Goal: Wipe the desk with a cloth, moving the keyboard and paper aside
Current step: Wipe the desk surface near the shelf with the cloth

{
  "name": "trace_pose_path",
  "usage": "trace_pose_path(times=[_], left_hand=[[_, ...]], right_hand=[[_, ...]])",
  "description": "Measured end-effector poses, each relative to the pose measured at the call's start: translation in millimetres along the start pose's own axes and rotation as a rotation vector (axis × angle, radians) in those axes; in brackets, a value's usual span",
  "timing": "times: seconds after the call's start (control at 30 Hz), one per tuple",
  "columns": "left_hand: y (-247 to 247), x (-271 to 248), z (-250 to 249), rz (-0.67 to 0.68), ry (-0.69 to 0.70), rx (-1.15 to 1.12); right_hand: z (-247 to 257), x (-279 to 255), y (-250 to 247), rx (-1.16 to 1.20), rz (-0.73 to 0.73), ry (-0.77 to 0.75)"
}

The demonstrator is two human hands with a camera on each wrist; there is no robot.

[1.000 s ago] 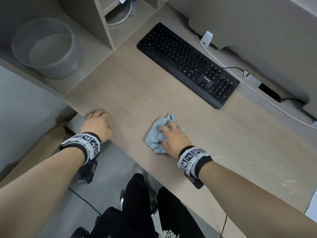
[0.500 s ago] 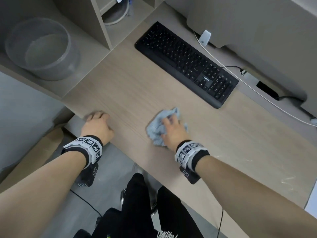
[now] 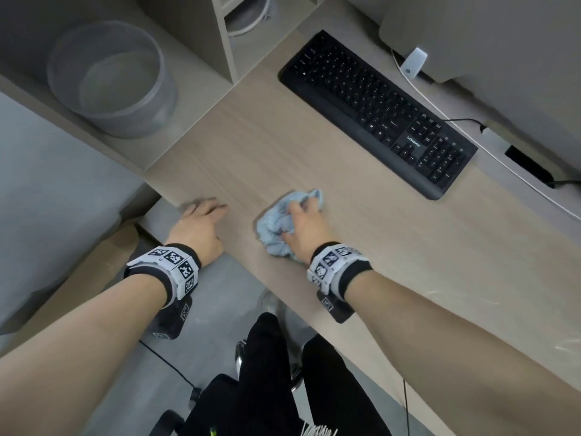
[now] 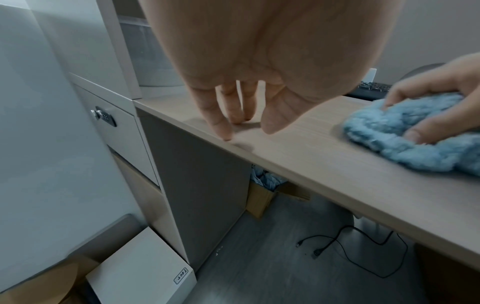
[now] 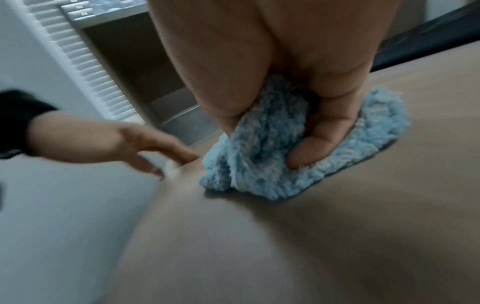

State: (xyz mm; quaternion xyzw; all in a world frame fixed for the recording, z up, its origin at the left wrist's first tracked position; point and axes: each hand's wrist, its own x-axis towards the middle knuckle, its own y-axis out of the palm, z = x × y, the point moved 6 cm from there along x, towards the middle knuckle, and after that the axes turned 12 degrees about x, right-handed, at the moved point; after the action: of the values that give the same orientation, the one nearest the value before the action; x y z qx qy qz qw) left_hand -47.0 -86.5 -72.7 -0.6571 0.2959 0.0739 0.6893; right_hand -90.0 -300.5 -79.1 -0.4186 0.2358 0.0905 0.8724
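Wiping's underway as we look down at the desk (image 3: 361, 234), biggest thing in shot: pale wood top, bare across the middle. Faint streaks show twd the near-right edge, so we reckon that part isn't done yet. Next in size, the keyboard (image 3: 377, 111): black, lying at an angle at the back of the desk by the monitor base, well apart from the cloth. Looks to us like it's already set aside, though under it wd need a pass too. No paper visible in any view, so can't say where it is. W/ the cloth near the front-left, we judge the job roughly mid-way: the right side & back strip are left.

Now the hands. Our right hand (image 3: 309, 226) is palm-down on the blue cloth (image 3: 272, 226), wrist low, fingers & thumb curled in & bunching the fluffy fabric against the wood; right wrist view is blurred. Our left hand (image 3: 199, 226) sits at the front-left corner, just beside the cloth but not touching it, fingers straight & spread, tips on the desk edge, gripping nothing, prob. bracing us.
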Motion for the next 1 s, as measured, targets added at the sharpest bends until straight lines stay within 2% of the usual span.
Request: trace_pose_path(times=[0.1, 0.2, 0.27, 0.33, 0.4, 0.47, 0.57, 0.7, 0.8, 1.0], left_hand=[[0.3, -3.0, 3.1, -0.033, 0.016, -0.106], [-7.6, -6.3, 22.5, -0.131, -0.047, -0.249], [-10.8, -8.0, 39.3, -0.158, -0.101, -0.249], [-8.4, -10.6, 49.4, -0.114, -0.127, -0.209], [-5.9, -12.5, 54.0, -0.091, -0.104, -0.161], [-5.7, -12.3, 54.0, -0.086, -0.094, -0.15], [-9.0, -9.2, 52.2, -0.077, -0.116, -0.135], [-11.5, -3.3, 58.5, -0.025, -0.143, -0.107], [-12.3, 0.0, 60.3, 0.025, -0.168, -0.093], [-30.4, 22.6, 42.5, 0.088, -0.221, -0.057]], right_hand=[[43.6, -21.7, 48.5, -0.103, 0.179, -0.164], [41.2, -44.5, 64.0, -0.148, 0.299, -0.267], [19.2, -41.4, 45.9, -0.11, 0.287, -0.212], [-1.4, -23.7, 18.5, -0.075, 0.176, -0.089], [-1.3, 2.7, -2.8, -0.057, 0.03, 0.006], [19.1, 27.4, -6.5, -0.047, -0.033, 0.041], [61.9, 41.0, 15.9, -0.071, -0.01, -0.019], [89.0, 10.9, 61.1, -0.184, 0.167, -0.177], [59.3, -12.7, 60.8, -0.16, 0.244, -0.163], [-28.8, -52.5, 9.0, -0.028, 0.145, 0.126]])
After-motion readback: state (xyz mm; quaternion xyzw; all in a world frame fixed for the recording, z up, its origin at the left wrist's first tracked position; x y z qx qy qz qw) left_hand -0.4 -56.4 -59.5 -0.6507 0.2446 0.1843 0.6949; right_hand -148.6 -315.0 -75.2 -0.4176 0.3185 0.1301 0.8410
